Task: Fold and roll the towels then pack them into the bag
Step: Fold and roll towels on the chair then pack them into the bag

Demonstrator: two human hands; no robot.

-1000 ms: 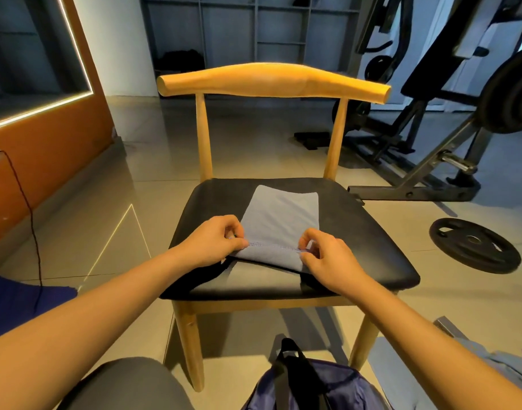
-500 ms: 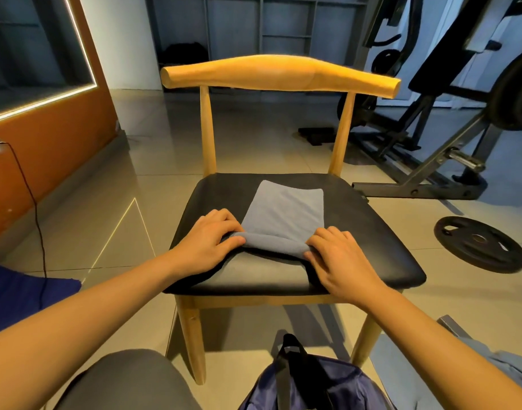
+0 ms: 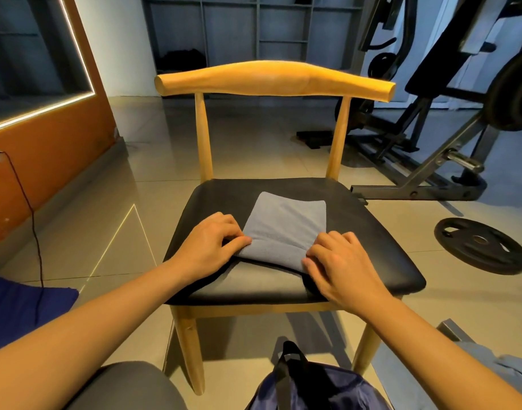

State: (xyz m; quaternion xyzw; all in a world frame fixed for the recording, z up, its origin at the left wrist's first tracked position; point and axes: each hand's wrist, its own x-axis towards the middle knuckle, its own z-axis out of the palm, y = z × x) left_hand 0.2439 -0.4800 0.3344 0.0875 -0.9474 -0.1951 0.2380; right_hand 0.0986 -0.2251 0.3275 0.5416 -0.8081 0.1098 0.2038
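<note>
I find the grey towel (image 3: 286,223) lying folded on the chair (image 3: 372,241) seat, its near edge rolled over. The left hand (image 3: 208,247) presses the roll's left end, fingers curled together on the cloth. The right hand (image 3: 341,267) does likewise at the right end. The bag (image 3: 313,386) sits on the floor below the chair's front edge.

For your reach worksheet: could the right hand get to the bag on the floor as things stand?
Probably yes: the bag sits open-sided below the chair's front edge, near the right hand, nothing between.
</note>
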